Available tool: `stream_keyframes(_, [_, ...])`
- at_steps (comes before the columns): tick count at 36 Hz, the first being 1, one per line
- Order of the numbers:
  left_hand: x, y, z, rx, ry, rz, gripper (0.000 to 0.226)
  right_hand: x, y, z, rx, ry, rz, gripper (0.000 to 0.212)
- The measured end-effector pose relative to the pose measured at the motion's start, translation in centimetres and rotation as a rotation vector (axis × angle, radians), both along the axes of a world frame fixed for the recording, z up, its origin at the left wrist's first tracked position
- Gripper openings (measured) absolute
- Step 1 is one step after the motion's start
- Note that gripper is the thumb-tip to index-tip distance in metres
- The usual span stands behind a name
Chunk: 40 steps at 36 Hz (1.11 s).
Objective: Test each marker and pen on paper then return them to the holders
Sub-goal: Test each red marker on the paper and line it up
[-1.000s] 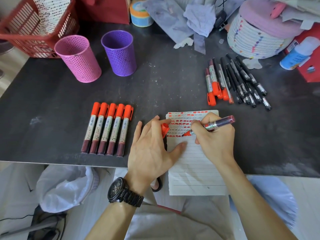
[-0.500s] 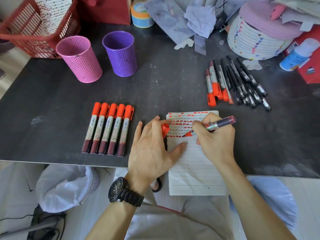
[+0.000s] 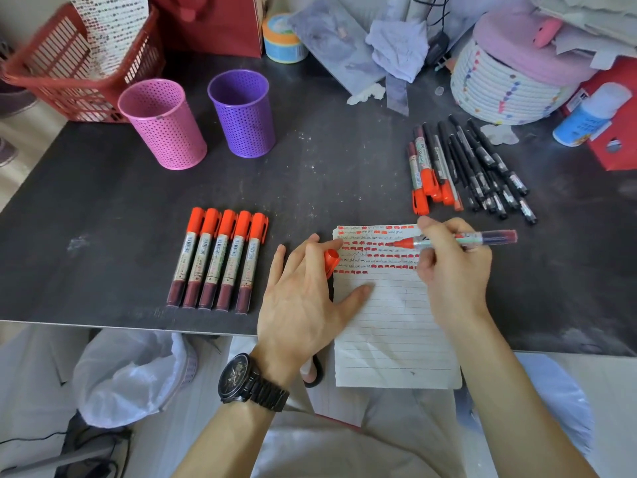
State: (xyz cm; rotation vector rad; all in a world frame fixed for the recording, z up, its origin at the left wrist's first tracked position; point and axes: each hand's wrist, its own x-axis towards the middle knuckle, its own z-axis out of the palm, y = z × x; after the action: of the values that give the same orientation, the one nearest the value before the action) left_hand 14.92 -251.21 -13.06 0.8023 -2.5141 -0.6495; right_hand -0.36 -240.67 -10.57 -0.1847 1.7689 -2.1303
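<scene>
Red marker (image 3: 458,239): light, stiff plastic barrel, a bit slick, best taken mid-barrel near the tip end for control. Right hand (image 3: 451,267) has a narrow pinch grip there, fingers curled round the barrel, tip pointing left over the red dashes on the lined paper (image 3: 389,326); whether it touches the paper is unclear. Left hand (image 3: 303,301) lies mostly flat, thumb pressing the paper, orange cap (image 3: 331,262) tucked under its fingers. Paper is thin and slides easily on the table (image 3: 103,208), so it needs pinning.
</scene>
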Motion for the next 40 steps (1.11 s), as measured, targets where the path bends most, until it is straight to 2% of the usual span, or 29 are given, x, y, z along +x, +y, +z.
stream_keyframes(2, [0.0,0.0,0.1,-0.009,-0.001,-0.007,0.07,-0.3,0.5,0.4,-0.059,-0.086,-0.019,0.038])
stream_keyframes(7, [0.2,-0.2,0.2,0.035,0.009,-0.037,0.069,0.5,2.6,0.7,-0.053,-0.096,-0.019,0.034])
stream_keyframes(9, [0.5,-0.2,0.2,0.08,0.051,-0.039,0.061,1.1,3.3,0.9,-0.077,-0.128,0.006,0.03])
stream_keyframes(12, [1.3,-0.2,0.5,0.184,0.13,0.012,0.037,2.3,4.7,1.1,-0.132,-0.193,0.08,0.019])
stream_keyframes(14, [1.8,-0.3,0.5,0.265,0.212,0.036,0.026,3.2,5.7,1.2,-0.156,-0.191,0.132,0.019])
stream_keyframes(17, [2.7,-0.3,0.9,0.49,0.333,0.004,0.028,4.5,6.8,1.5,-0.154,-0.197,0.176,0.022])
stream_keyframes(19, [3.4,-0.2,1.2,0.596,0.336,-0.018,0.03,5.2,7.1,1.8,-0.137,-0.222,0.185,0.021])
stream_keyframes(22, [4.4,0.4,1.8,0.658,0.283,-0.049,0.032,6.2,7.3,2.0,-0.136,-0.257,0.151,0.014])
stream_keyframes(25, [5.4,1.2,2.3,0.707,0.26,-0.098,0.03,6.9,7.5,2.1,-0.094,-0.261,0.143,0.04])
stream_keyframes(27, [6.0,1.7,2.4,0.754,0.276,-0.111,0.03,7.3,7.5,2.3,-0.071,-0.269,0.139,0.035])
stream_keyframes(30, [6.7,2.4,2.5,0.803,0.348,-0.113,0.025,7.7,7.4,2.5,-0.061,-0.28,0.146,0.016])
stream_keyframes(34, [7.3,3.0,2.6,0.809,0.374,-0.13,0.017,8.1,7.7,2.4,-0.085,-0.283,0.162,0.032])
stream_keyframes(37, [7.4,3.2,2.4,0.772,0.355,-0.132,0.021,8.4,7.6,2.6,-0.112,-0.283,0.205,0.015])
stream_keyframes(40, [7.4,3.4,2.5,0.731,0.355,-0.142,0.021,8.7,7.7,2.7,-0.137,-0.262,0.246,0.014])
